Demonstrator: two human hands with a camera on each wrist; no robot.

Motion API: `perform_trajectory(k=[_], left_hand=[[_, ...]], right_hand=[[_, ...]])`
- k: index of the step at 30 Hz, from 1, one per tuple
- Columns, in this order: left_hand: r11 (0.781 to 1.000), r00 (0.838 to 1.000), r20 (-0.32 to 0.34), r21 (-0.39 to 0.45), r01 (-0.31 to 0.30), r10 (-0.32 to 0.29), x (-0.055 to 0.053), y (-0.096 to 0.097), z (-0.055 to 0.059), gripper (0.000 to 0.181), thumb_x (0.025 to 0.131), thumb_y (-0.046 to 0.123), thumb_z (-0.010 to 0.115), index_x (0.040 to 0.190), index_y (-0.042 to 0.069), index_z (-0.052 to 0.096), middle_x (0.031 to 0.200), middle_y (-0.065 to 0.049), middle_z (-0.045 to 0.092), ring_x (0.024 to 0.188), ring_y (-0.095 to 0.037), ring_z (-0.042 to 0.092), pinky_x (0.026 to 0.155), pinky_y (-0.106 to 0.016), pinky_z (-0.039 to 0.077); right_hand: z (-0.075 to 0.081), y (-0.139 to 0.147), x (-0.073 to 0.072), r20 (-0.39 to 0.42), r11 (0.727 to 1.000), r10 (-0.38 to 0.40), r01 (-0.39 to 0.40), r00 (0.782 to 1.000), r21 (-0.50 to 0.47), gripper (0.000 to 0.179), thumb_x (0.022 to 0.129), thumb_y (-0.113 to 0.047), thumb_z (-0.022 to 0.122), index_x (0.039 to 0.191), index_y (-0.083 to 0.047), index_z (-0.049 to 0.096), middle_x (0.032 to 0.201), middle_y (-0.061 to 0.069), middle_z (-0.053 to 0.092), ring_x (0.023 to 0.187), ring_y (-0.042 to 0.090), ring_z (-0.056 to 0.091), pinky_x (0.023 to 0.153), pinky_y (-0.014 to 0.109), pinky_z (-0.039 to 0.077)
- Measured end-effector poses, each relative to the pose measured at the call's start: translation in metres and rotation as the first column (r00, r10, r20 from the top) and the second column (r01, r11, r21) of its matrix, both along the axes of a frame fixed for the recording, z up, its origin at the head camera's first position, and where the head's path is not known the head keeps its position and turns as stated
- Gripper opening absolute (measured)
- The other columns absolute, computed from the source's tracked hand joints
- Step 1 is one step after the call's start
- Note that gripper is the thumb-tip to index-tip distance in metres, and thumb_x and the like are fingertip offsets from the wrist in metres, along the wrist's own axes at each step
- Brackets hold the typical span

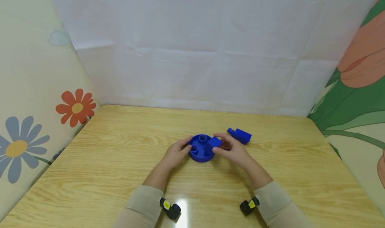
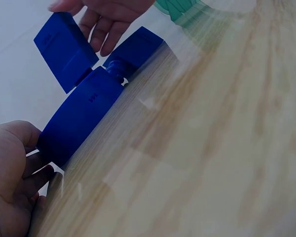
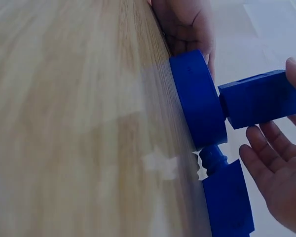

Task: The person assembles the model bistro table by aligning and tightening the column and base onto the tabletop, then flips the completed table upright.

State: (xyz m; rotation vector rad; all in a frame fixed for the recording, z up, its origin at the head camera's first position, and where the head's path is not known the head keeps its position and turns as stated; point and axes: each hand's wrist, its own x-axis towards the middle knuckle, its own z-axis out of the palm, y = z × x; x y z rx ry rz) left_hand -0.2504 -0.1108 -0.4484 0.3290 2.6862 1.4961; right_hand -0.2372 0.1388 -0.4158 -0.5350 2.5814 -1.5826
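Note:
A shallow round blue base (image 1: 201, 158) with raised round sockets lies on the table in the head view. My left hand (image 1: 175, 154) grips its left side, thumb and fingers at the rim. Over the base's right part stands a blue rectangular block (image 1: 215, 142), pinched between the thumb and fingers of my right hand (image 1: 236, 151). In the right wrist view the block (image 3: 259, 101) meets the base (image 3: 197, 98) at a narrower neck, mostly hidden there. A second blue block (image 1: 243, 136) with a threaded stem lies on its side just beyond my right hand.
The wooden table (image 1: 120, 174) runs back to a white sheet (image 1: 192, 54) hanging behind it. Walls printed with flowers (image 1: 76, 107) border the left and right sides. Each wrist wears a small black camera (image 1: 172, 210).

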Motion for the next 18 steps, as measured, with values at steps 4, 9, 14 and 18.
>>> perform_trajectory(k=[4,9,14,18], left_hand=[[1.000,1.000,0.000,0.003,-0.001,0.001,0.000,0.000,-0.001,0.045,0.098,0.018,0.055,0.142,0.009,0.051,0.145,-0.016,0.052,0.137,-0.034,0.045,0.116,-0.048,0.033],[1.000,1.000,-0.008,-0.002,0.007,-0.007,0.000,0.000,-0.001,0.045,0.098,0.018,0.055,0.142,0.008,0.051,0.145,-0.016,0.052,0.137,-0.035,0.045,0.115,-0.048,0.033],[1.000,1.000,0.001,-0.001,0.006,-0.006,0.000,0.000,-0.001,0.045,0.098,0.019,0.055,0.143,0.009,0.051,0.145,-0.015,0.051,0.137,-0.034,0.045,0.116,-0.048,0.033],[1.000,1.000,-0.004,-0.002,0.006,-0.006,0.000,0.000,0.000,0.046,0.098,0.019,0.055,0.143,0.009,0.051,0.145,-0.015,0.051,0.137,-0.034,0.045,0.116,-0.047,0.033]], right_hand=[[0.002,-0.007,0.001,0.048,0.998,-0.055,0.054,0.997,0.015,0.052,0.086,-0.025,0.076,0.129,-0.008,0.054,0.123,0.014,0.061,0.114,0.029,0.059,0.102,0.047,0.047],[0.001,-0.009,0.001,0.052,0.999,-0.030,0.032,0.998,-0.033,0.047,0.085,-0.024,0.077,0.122,-0.007,0.052,0.126,0.013,0.061,0.123,0.031,0.056,0.108,0.049,0.043],[-0.001,-0.001,0.002,-0.054,0.990,0.079,-0.085,0.995,-0.113,0.032,0.093,-0.005,0.062,0.121,0.005,0.051,0.124,0.025,0.060,0.118,0.030,0.057,0.104,0.038,0.047],[0.000,0.003,0.002,-0.093,0.982,0.122,-0.134,0.988,-0.136,0.030,0.093,-0.001,0.057,0.121,0.009,0.052,0.121,0.029,0.059,0.112,0.022,0.058,0.096,0.023,0.048]])
